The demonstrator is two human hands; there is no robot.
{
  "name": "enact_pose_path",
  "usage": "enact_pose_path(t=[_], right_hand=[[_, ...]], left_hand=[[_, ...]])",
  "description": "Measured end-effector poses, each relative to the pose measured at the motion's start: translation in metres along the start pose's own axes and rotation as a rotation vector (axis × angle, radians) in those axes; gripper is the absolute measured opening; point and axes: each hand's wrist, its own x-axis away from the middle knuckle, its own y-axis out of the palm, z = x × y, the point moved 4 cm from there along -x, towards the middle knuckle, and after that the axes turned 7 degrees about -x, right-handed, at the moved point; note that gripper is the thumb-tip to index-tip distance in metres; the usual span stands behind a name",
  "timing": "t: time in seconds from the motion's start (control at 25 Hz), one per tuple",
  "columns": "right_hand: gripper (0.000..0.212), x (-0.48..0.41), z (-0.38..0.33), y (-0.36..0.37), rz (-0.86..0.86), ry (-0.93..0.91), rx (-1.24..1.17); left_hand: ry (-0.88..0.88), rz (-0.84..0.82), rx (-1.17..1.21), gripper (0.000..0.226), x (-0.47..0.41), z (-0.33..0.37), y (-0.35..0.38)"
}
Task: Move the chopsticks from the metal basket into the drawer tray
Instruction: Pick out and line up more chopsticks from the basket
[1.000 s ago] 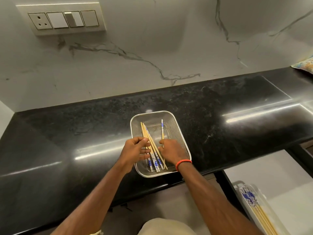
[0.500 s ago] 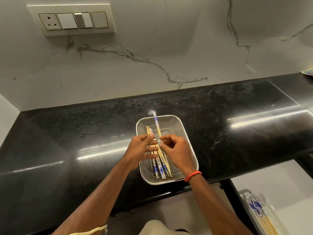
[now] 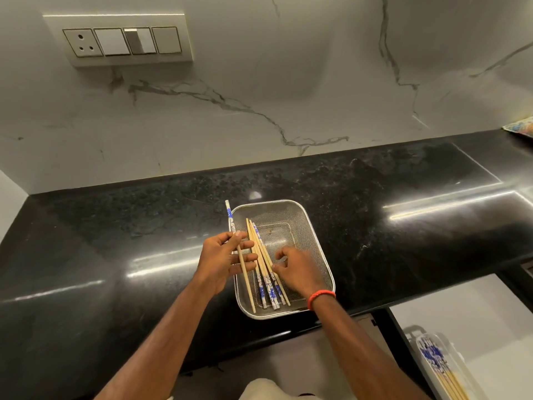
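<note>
A metal mesh basket (image 3: 305,220) stands on the black counter near its front edge. Several wooden chopsticks (image 3: 266,272) with blue-and-white patterned ends lie lengthwise inside it. My left hand (image 3: 220,261) hovers over the basket's left rim and pinches one chopstick (image 3: 233,226), whose patterned end points away from me. My right hand (image 3: 300,269) reaches into the basket with curled fingers touching the pile; I cannot see whether it grips any. The clear drawer tray (image 3: 458,356) sits at the bottom right, below counter level, with several chopsticks (image 3: 441,368) in it.
The black counter (image 3: 403,226) stretches left and right, backed by a white marble wall. A switch panel (image 3: 121,41) hangs on the wall at upper left. A patterned object (image 3: 522,127) shows at the far right edge. The open white drawer (image 3: 476,310) lies at lower right.
My right hand passed one chopstick to my left hand, which now holds it over the basket's left rim. My right hand went back down to the pile.
</note>
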Motion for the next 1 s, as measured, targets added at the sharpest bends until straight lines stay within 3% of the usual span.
enact_pose_path(t=[0.2, 0.4, 0.6, 1.0], right_hand=[[0.041, -0.001, 0.002, 0.016, -0.078, 0.012, -0.050], [0.040, 0.009, -0.002, -0.012, 0.059, 0.000, -0.175], [0.032, 0.033, -0.030, -0.026, 0.070, -0.107, -0.573], [0.009, 0.042, -0.048, -0.011, 0.036, -0.212, -0.379]], left_hand=[[-0.012, -0.010, 0.035, 0.022, 0.005, 0.003, -0.004], [-0.018, -0.003, 0.025, 0.019, 0.008, 0.001, -0.006], [-0.019, -0.021, 0.019, 0.018, 0.006, -0.002, 0.004], [0.049, -0.048, -0.048, 0.016, 0.011, 0.002, 0.013]])
